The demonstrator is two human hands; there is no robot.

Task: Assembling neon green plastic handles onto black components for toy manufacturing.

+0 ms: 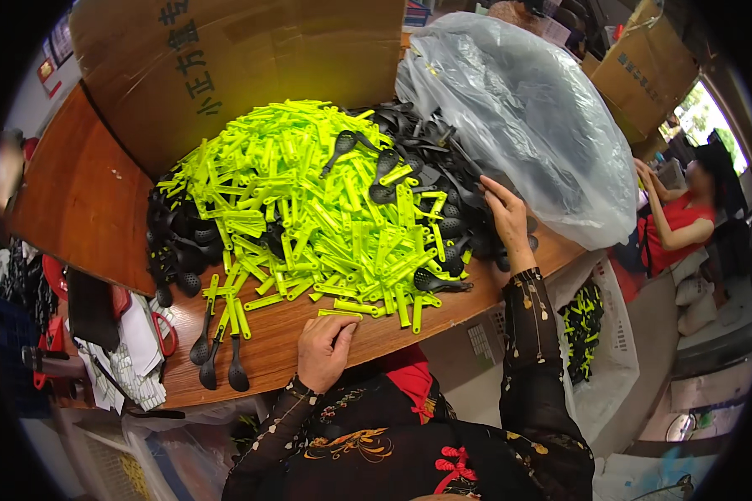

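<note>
Nearest, at the front edge of the wooden table (273,336), the left hand (322,352) is loosely curled, thumb against the bent fingers; a lime-green handle (340,313) lies flat right at the far side of its knuckles, and whether the fingers pinch anything cannot be told. To its left, apart from it, three joined utensils (237,361) lie side by side, black heads toward the edge, green handles pointing inward. To its right, a black slotted head (441,283) lies on its side at the margin of the green handle pile (309,209), which rises just beyond the left hand. Farther in, the right hand (510,221) stretches over the right flank, forefinger extended, its fingertips at the black utensil heads (453,204) heaped beside the green; whether it grips one cannot be made out. Several loose black heads rest on top of the green pile. Behind the right hand bulges a clear plastic bag (522,108), and behind the pile stands a cardboard box (251,63). Well off to the right sits a co-worker (675,236) in red.
</note>
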